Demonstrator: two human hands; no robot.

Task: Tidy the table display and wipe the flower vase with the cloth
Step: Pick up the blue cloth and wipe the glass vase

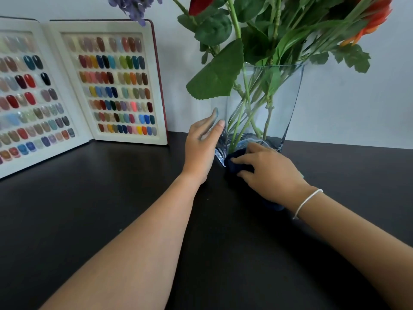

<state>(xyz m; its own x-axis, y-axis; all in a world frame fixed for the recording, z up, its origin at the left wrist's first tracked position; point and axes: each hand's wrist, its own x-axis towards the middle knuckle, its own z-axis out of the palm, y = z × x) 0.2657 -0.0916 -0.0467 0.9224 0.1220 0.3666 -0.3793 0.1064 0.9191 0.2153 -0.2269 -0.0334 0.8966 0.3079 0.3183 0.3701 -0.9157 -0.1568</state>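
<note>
A clear glass vase with green stems, leaves and red and orange flowers stands on the dark table against the wall. My left hand lies flat against the vase's left side, fingers together, steadying it. My right hand presses a dark blue cloth against the vase's lower front face, near its base. Most of the cloth is hidden under that hand; a bit shows below the wrist.
An open nail-colour sample book with white pages and rows of coloured nail tips stands propped to the left, close to the vase. A pale wall runs behind. A purple flower hangs above the book.
</note>
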